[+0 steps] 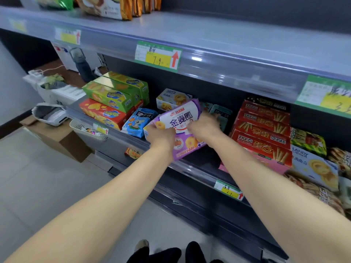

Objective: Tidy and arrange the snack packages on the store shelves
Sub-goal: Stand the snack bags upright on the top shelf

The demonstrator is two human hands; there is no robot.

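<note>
A purple and white snack bag (180, 118) printed with ring biscuits lies tilted on the middle shelf (197, 168). My left hand (161, 135) grips its lower left edge. My right hand (204, 125) grips its right side, fingers curled over the bag. To the left lies a blue bag (137, 123), then stacked red (102, 113) and green boxes (112, 93). A white biscuit box (171, 100) stands behind the purple bag. Red egg-roll boxes (264, 130) are stacked at the right.
The upper shelf (190, 35) overhangs with price tags (157, 56) and holds orange bags (106, 6) at the far left. More boxes and bags (315, 168) fill the right end. A cardboard box (55, 137), a white basket (85, 130) and a counter lie at the left on the tiled floor.
</note>
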